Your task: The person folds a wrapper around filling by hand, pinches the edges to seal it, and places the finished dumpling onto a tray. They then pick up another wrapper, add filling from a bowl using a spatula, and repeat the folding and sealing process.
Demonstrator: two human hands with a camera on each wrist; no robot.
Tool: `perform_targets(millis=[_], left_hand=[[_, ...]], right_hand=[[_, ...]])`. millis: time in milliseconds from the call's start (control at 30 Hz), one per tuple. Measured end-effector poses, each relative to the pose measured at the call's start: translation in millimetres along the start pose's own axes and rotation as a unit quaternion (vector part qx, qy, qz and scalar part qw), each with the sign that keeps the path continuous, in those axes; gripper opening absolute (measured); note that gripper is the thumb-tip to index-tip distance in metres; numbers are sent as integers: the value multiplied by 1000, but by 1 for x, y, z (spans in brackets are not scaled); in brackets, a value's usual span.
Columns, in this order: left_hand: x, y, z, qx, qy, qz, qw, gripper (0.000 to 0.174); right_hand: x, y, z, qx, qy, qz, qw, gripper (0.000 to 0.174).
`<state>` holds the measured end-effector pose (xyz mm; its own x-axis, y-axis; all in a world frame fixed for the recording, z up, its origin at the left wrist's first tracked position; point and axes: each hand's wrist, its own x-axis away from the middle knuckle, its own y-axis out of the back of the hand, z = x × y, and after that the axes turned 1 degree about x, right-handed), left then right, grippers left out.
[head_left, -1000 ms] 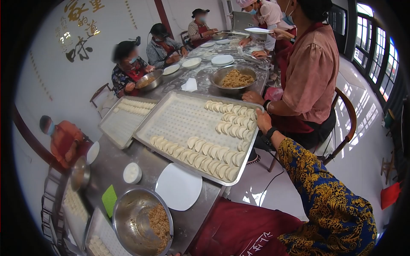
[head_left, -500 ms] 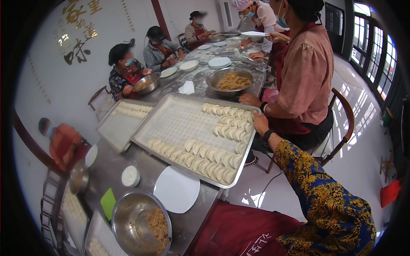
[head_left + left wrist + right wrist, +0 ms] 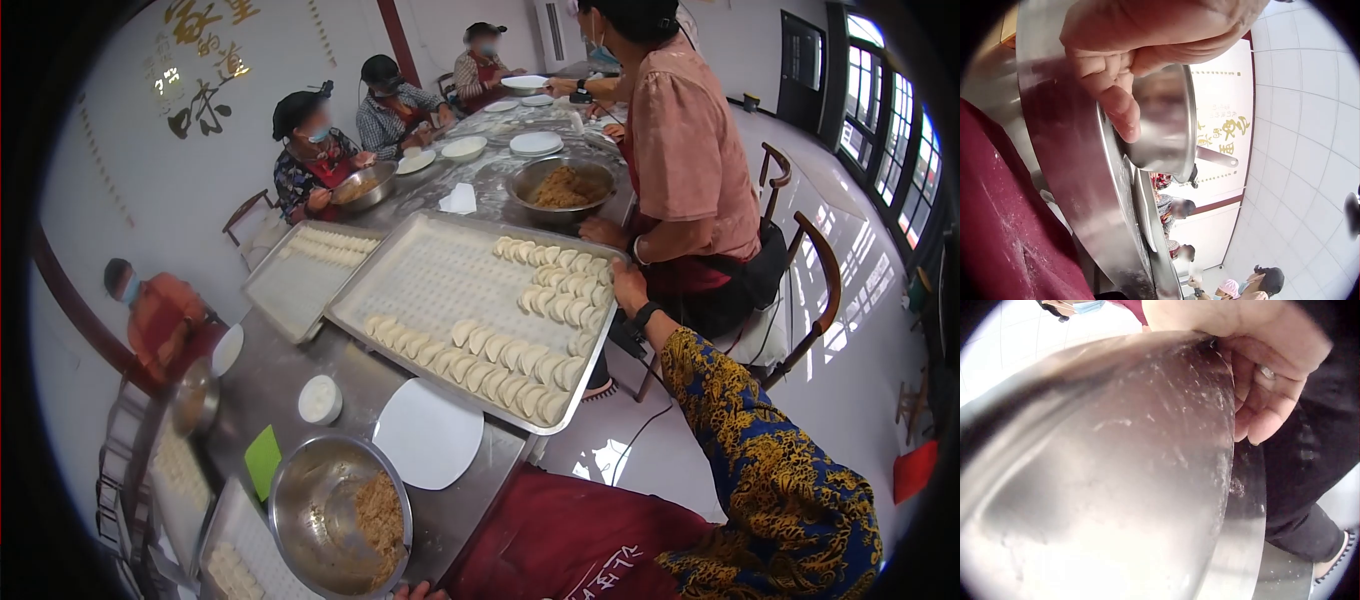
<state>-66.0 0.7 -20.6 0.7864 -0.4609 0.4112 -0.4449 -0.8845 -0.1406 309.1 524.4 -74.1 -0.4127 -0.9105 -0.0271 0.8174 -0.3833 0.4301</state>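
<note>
At the right corner of a large metal tray (image 3: 400, 270), my right hand (image 3: 630, 287) grips the rim. In the right wrist view, its fingers (image 3: 1263, 415) curl beneath the tray's edge. Rows of folded dumplings (image 3: 515, 365) lie along the tray's near and right sides. My left hand (image 3: 1166, 37) is beside a steel mixing bowl (image 3: 1169, 125), its fingers loosely bent close to the bowl's side. Only its fingertips (image 3: 422, 592) show at the bottom of the head view. Brown filling (image 3: 380, 525) lies in that bowl, with a handle sticking out past its rim.
A white plate (image 3: 428, 433), a small white bowl (image 3: 320, 400) and a green sheet (image 3: 263, 462) lie near the mixing bowl. Another dumpling tray (image 3: 310, 275) adjoins the large one. A person in pink (image 3: 690, 150) stands close on the right, by a bowl of filling (image 3: 562, 190).
The person in pink has leaned forward and carried a plate out over the far table. My left fingertips have come into the head view. My right hand keeps its place on the tray.
</note>
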Motion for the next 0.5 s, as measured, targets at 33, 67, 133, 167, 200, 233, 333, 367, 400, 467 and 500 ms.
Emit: perform_targets(millis=[33,67,133,167,200,233,333,367,400,467,500], left_hand=[[2,-6,-2,-6,-10,5,1000,40],[0,-5,-2,-6,-10,4,1000,40],[-8,-1,-1,26,6,23,999,39],[-9,-1,0,26,6,22,999,39],[-11,-1,0,23,1,29,999,41],[-12,-1,0,20,-4,37,999,42],[-20,2,7,28,-6,42,999,45],[-22,3,8,29,-8,39,999,45],[-25,3,9,43,-7,44,998,44],[-23,4,6,55,-3,44,998,44],[-21,0,2,55,4,46,997,44]], right_hand=[[-1,1,0,0,0,1,1000,71],[-2,2,0,24,10,1,1000,71],[4,3,6,47,19,2,999,71],[8,3,9,11,15,-13,1000,66],[10,2,10,-26,11,-28,999,61],[12,2,11,-26,11,-27,999,61],[12,4,9,-15,51,-41,998,59],[11,5,8,-23,22,-6,999,64],[6,6,5,-31,-6,29,999,71],[-3,5,-14,-42,-5,49,998,69],[8,11,-10,-31,26,63,997,59]])
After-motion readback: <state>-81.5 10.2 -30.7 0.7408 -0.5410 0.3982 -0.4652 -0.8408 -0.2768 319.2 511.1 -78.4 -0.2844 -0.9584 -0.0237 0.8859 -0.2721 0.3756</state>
